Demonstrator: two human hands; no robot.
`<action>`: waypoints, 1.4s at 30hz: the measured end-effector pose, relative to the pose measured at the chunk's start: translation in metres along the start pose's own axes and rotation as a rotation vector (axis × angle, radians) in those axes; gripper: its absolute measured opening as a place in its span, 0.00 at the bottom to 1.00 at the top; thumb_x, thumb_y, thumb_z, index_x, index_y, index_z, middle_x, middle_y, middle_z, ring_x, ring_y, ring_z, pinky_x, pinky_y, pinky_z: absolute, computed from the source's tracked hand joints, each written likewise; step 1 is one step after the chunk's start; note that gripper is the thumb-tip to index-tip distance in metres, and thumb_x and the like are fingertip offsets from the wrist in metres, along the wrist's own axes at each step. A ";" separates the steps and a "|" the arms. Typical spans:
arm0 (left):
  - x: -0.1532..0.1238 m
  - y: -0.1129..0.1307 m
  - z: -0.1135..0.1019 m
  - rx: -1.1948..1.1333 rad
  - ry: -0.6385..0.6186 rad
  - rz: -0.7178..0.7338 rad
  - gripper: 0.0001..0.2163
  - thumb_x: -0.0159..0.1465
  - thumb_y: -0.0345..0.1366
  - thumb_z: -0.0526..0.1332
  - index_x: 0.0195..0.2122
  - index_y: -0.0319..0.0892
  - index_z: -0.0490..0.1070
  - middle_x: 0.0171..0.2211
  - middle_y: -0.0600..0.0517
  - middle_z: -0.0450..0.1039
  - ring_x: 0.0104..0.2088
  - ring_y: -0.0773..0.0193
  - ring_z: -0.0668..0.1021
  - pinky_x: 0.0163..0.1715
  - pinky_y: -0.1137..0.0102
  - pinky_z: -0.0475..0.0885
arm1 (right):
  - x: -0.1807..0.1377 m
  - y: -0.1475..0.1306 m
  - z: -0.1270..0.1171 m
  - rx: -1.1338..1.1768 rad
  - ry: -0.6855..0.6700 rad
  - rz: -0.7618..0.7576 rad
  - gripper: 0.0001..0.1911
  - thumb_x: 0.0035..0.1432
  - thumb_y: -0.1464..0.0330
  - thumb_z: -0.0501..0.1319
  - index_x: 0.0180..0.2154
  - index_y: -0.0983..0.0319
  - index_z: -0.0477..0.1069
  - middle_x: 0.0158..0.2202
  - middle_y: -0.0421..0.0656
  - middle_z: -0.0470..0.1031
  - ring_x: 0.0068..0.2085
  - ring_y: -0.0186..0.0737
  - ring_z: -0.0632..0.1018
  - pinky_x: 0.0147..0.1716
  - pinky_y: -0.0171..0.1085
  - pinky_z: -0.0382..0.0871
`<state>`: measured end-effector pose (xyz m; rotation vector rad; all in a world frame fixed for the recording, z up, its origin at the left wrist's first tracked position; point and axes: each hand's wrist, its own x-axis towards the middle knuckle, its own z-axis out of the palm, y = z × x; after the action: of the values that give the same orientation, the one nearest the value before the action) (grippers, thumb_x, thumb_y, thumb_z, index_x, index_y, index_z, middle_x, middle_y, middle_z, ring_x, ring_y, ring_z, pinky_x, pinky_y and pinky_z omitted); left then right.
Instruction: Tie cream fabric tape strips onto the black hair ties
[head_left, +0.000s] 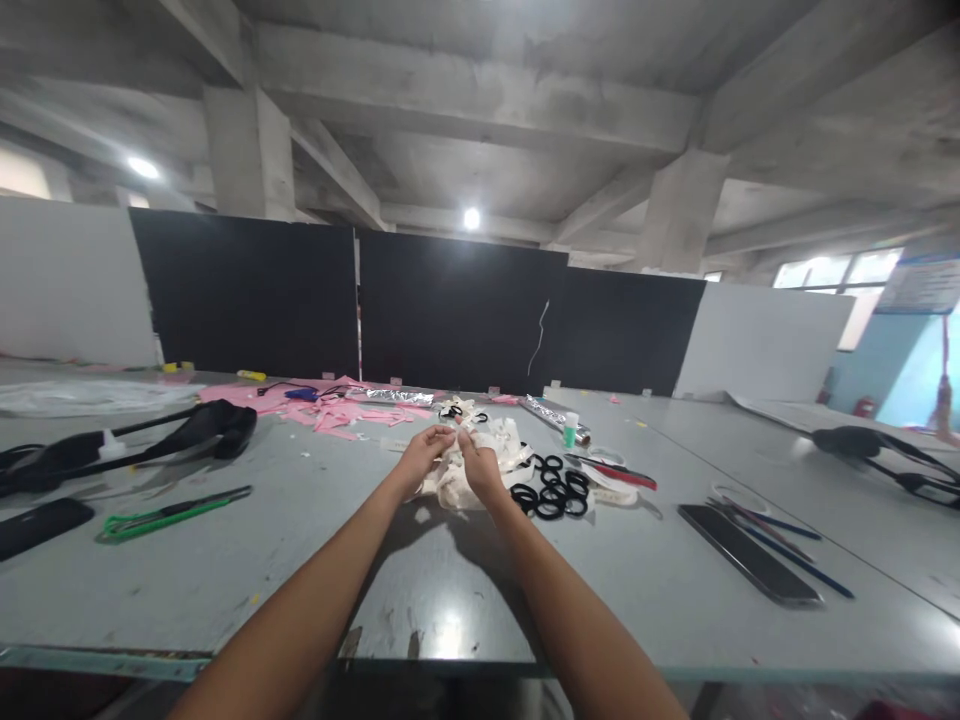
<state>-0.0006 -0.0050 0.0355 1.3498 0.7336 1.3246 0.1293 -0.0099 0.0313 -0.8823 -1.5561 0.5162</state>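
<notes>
Over the middle of the table (315, 560), my left hand (424, 456) and my right hand (480, 464) come close together, fingertips pinched and nearly touching. A bit of something whitish seems to show between them, too small and blurred to name. Under and behind both hands lies a crumpled heap of cream-white strips (452, 494), looking like fabric or paper. Several black rings (551, 502) are piled just right of my right hand. Behind those rings stands a small tube with a green body and white cap (571, 430).
Pink scraps (330, 415) and foil-like rolls (397, 397) lie toward the back. At left are a green-handled tool (169, 516) and black strapped gear (229, 428). A red-handled tool (619, 474) and a dark flat phone-like slab (746, 555) lie at right. Black panels (457, 310) stand behind.
</notes>
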 end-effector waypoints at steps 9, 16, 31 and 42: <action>0.002 0.002 -0.002 0.095 -0.006 -0.005 0.19 0.44 0.42 0.70 0.36 0.39 0.70 0.26 0.54 0.70 0.23 0.70 0.70 0.26 0.74 0.64 | 0.002 0.009 -0.003 0.080 0.072 0.023 0.26 0.52 0.69 0.55 0.54 0.61 0.66 0.46 0.44 0.74 0.43 0.41 0.72 0.46 0.40 0.64; 0.001 -0.004 0.002 0.161 -0.069 -0.008 0.15 0.45 0.41 0.69 0.30 0.39 0.70 0.23 0.56 0.67 0.22 0.70 0.69 0.24 0.74 0.63 | 0.002 0.010 -0.002 0.242 0.112 0.070 0.30 0.48 0.70 0.58 0.55 0.61 0.65 0.40 0.43 0.73 0.36 0.38 0.71 0.37 0.35 0.66; 0.005 -0.012 0.014 0.168 0.031 0.089 0.12 0.50 0.41 0.64 0.28 0.42 0.62 0.21 0.57 0.66 0.23 0.68 0.69 0.20 0.76 0.60 | 0.000 0.012 0.001 0.336 0.236 0.212 0.31 0.48 0.66 0.58 0.55 0.64 0.61 0.30 0.41 0.70 0.27 0.34 0.68 0.24 0.31 0.64; 0.008 -0.016 0.010 0.169 0.190 0.287 0.09 0.48 0.33 0.64 0.27 0.42 0.63 0.24 0.57 0.66 0.25 0.68 0.69 0.26 0.75 0.63 | -0.003 0.013 0.010 0.359 0.203 0.229 0.32 0.43 0.70 0.55 0.54 0.64 0.61 0.24 0.34 0.64 0.20 0.29 0.65 0.17 0.29 0.63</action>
<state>0.0142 0.0040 0.0247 1.5200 0.8162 1.6662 0.1229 -0.0025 0.0183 -0.8095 -1.1386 0.8162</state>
